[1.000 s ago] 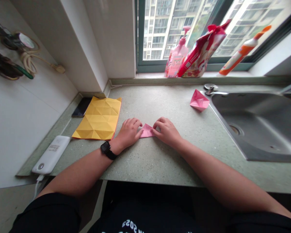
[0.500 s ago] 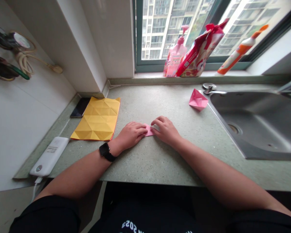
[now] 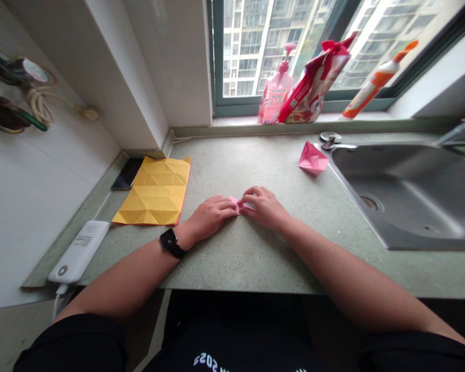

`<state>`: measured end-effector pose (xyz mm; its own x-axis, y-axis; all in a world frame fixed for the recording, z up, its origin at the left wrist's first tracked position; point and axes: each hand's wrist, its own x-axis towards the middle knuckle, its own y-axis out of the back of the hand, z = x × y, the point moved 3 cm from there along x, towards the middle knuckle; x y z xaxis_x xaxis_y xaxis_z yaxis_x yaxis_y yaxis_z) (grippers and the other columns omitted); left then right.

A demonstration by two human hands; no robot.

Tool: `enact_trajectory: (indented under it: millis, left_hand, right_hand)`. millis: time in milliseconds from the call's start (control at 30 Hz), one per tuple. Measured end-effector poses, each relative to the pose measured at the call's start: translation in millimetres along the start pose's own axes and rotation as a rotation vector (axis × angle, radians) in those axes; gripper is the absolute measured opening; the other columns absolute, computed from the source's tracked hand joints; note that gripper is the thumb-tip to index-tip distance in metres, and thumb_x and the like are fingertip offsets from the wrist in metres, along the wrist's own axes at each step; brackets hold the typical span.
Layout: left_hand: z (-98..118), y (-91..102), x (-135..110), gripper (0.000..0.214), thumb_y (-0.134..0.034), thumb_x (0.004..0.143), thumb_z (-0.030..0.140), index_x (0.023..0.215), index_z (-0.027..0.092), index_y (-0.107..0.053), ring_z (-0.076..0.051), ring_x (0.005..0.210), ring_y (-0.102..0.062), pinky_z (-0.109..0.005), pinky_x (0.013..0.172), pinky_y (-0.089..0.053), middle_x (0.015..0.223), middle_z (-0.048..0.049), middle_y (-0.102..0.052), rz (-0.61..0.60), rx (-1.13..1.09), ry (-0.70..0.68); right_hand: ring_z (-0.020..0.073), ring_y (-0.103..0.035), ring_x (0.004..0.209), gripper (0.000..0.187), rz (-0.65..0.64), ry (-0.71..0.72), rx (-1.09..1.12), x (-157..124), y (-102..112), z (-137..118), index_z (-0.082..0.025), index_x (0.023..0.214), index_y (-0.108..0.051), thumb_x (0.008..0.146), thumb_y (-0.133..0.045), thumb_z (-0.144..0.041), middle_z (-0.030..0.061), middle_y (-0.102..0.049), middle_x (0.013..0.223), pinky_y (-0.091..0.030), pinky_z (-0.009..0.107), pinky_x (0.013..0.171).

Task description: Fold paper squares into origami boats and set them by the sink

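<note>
Pink paper (image 3: 239, 207): one in fingers (image 3: 251, 198), one beside sink (image 3: 422, 181)

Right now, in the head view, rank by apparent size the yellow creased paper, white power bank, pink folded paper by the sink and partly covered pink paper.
Yellow creased paper
White power bank
Pink folded paper by the sink
Partly covered pink paper; fingers hide its full size

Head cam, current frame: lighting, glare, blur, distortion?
Head view: daylight from the window, pale outside; soft sheen in the sink; wide-angle look, the orange bottle leaning, probably lens stretch. Head view: the pink paper at the left hand and right hand is small, partly covered, creases hard to read.
</note>
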<state>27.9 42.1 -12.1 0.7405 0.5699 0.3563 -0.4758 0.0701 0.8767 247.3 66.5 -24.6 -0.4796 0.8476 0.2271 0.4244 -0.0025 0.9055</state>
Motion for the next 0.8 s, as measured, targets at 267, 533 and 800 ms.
enact_trajectory:
  millis: [267,533,800]
  left_hand:
    - [-1.9,-3.5,-2.0,0.026,-0.056,0.113,0.021,0.119,0.025,-0.081,-0.024,0.115,-0.073,-0.042,0.106,-0.055,0.131,-0.0049,-0.080,-0.059,-0.006,0.023]
    - [-6.8,-0.6,-3.2,0.019,-0.058,0.111,0.021,0.120,0.022,-0.074,-0.025,0.105,-0.073,-0.041,0.098,-0.058,0.117,-0.0085,-0.080,-0.046,-0.038,0.113]
    - [-6.5,-0.5,-2.8,0.024,-0.057,0.110,0.016,0.124,0.025,-0.075,-0.024,0.117,-0.073,-0.045,0.110,-0.054,0.128,-0.0064,-0.080,-0.068,-0.066,0.061]
  right_hand:
    - [0.0306,-0.063,0.116,0.013,0.016,-0.004,-0.029,-0.9,-2.3,-3.5,-0.031,0.107,-0.082,0.098,-0.082,-0.040,0.0097,-0.071,0.126,-0.048,0.047,0.102]
    - [0.0318,-0.062,0.117,0.018,0.000,-0.009,-0.035,-2.1,1.3,-6.8,-0.030,0.109,-0.080,0.097,-0.083,-0.043,0.0102,-0.070,0.129,-0.049,0.048,0.104]
    - [0.0315,-0.062,0.117,0.018,-0.002,-0.021,-0.024,-2.1,0.9,-6.5,-0.031,0.108,-0.079,0.097,-0.082,-0.046,0.0097,-0.070,0.128,-0.049,0.048,0.104]
